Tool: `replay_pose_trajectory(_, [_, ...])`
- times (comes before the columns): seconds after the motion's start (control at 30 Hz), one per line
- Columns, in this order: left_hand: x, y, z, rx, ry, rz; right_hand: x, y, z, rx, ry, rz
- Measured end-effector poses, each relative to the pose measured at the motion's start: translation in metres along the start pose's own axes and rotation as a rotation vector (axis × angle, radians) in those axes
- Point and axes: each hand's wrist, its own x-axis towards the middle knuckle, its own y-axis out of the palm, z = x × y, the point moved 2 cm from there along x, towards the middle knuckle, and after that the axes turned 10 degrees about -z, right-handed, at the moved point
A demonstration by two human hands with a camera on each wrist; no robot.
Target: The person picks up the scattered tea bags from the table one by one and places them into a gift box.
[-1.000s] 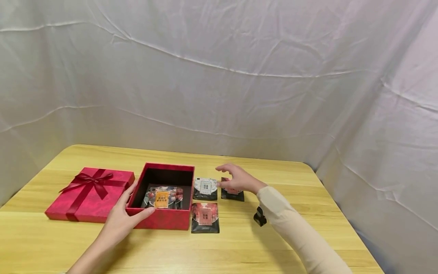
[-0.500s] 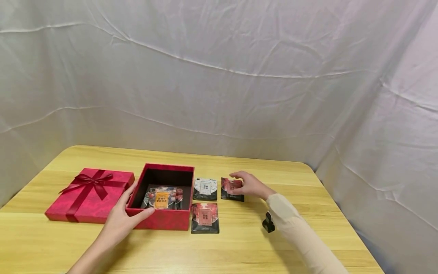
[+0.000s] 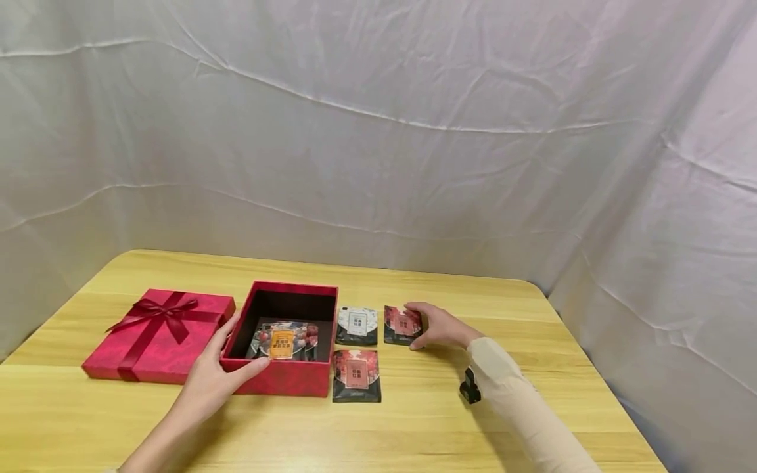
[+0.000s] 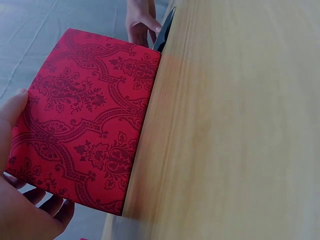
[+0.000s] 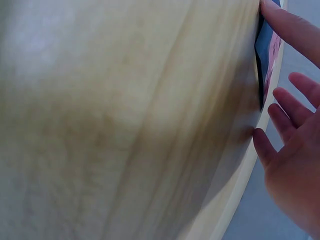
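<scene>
A dark-red patterned box [image 3: 284, 381] stands uncovered, with several tea sachets [image 3: 300, 332] lying inside. My left hand [image 3: 209, 371] holds its near left corner, thumb at the front rim and fingers along the left side; the left wrist view shows the fingers bent at the box wall [image 4: 85, 120]. At the back right, a red-and-black tea sachet [image 3: 402, 325] lies flat on the table. My right hand [image 3: 440, 328] is at its right edge, thumb by the near corner and index finger by the far one. In the right wrist view the other fingers [image 5: 292, 107] spread loosely beside the sachet.
A white-and-black sachet [image 3: 357, 326] lies between the box and the right-hand sachet. Another red sachet [image 3: 357, 378] lies in front of it. The box lid [image 3: 198, 341] with its bow rests left of the box. Behind the wooden table [image 3: 414, 433] hangs a pale curtain [image 3: 378, 164].
My right hand has moved right, off the top of the red sachet to its right edge, uncovering most of its front. The left hand stays on the box.
</scene>
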Motion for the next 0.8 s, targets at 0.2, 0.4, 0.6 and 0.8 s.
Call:
replay_pose_trajectory(0.2, [0.0002,0.0001,0.0002,0.000,0.002,-0.001,0.0016,0.0016,-0.0037,-0.027,0.012,0.002])
replay_pose_trajectory(0.4, [0.0006,0.0000,0.0000,-0.005,0.005,-0.005,0.0020,0.0013,-0.0065,-0.052,0.028,-0.002])
replay_pose_trajectory(0.6, [0.0004,0.0002,0.0000,-0.015,0.010,-0.008,0.0004,0.0012,-0.0074,-0.047,0.011,-0.002])
replay_pose_trajectory(0.8, [0.0001,-0.0001,-0.0005,-0.011,0.009,-0.009,-0.0002,0.0012,-0.0060,-0.032,-0.020,0.018])
